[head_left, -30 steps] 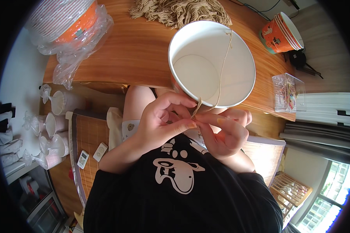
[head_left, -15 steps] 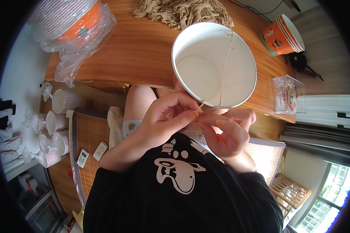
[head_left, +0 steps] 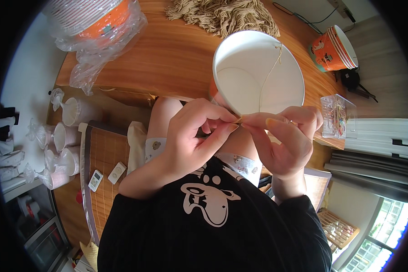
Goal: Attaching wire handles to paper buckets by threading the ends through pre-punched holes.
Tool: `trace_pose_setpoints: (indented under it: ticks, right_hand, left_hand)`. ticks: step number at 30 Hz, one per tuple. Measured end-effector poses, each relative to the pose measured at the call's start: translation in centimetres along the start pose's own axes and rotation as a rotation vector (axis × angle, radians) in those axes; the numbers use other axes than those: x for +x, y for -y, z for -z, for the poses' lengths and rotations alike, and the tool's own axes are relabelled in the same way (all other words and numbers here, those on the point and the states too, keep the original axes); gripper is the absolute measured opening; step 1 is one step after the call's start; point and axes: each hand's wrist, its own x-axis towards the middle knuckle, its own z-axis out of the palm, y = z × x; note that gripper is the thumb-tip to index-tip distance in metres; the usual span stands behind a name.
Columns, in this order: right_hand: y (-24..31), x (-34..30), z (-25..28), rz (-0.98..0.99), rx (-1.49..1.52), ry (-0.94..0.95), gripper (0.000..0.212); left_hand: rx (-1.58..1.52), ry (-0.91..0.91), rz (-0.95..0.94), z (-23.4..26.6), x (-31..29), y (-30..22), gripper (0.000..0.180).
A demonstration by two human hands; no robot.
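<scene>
The bare left hand [head_left: 190,131] and bare right hand [head_left: 285,140] met tip to tip, thumb and forefinger of each pinched together on a short piece of tan, thin, twisted twine [head_left: 279,53]. The loop that had stood up by the left fingertips half a second earlier no longer showed, and the right hand had moved farther and to the right. The fine work thus seemed gathered into that pinch, though whether a knot lay there I could not tell.

The twine's other end was fixed near the far right rim of the large, round paper bucket [head_left: 240,54], white inside and orange outside, and its strand ran down to the right fingers. The bucket was at the near edge of the brown wooden table [head_left: 167,54], just beyond the hands, with a tan, tangled twine heap [head_left: 224,16] behind it.
</scene>
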Motion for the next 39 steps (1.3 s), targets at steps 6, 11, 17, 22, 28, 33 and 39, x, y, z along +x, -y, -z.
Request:
trace_pose_setpoints:
  ticks: [6,11,17,22,28,33,39]
  right_hand:
    - [-0.3,1.2,-0.1,0.016,0.028,0.035,0.051]
    - [0.0,0.7,-0.2,-0.067,-0.002,-0.017,0.042]
    - [0.3,-1.1,-0.1,-0.117,0.041,-0.058,0.036]
    - [0.3,-1.3,-1.5,-0.057,0.047,-0.133,0.051]
    - [0.2,-1.1,-1.3,-0.065,0.024,-0.074,0.053]
    - [0.1,-0.8,-1.1,-0.104,0.079,-0.024,0.054]
    - [0.4,-0.5,-0.9,-0.086,0.031,-0.034,0.055]
  left_hand:
    - [0.013,0.000,0.036,-0.4,-0.1,-0.1,0.013]
    - [-0.253,0.000,0.185,-0.7,-0.4,0.3,0.011]
    - [-0.398,-0.031,0.271,-1.2,-0.6,0.1,0.009]
    - [-0.358,0.021,0.273,-0.7,-1.0,0.3,0.011]
    - [-0.271,0.057,0.176,-0.7,-0.8,0.1,0.012]
    - [-0.121,-0.038,0.019,-0.8,-0.1,0.2,0.011]
    - [0.053,-0.029,-0.086,-0.2,0.5,-0.1,0.014]
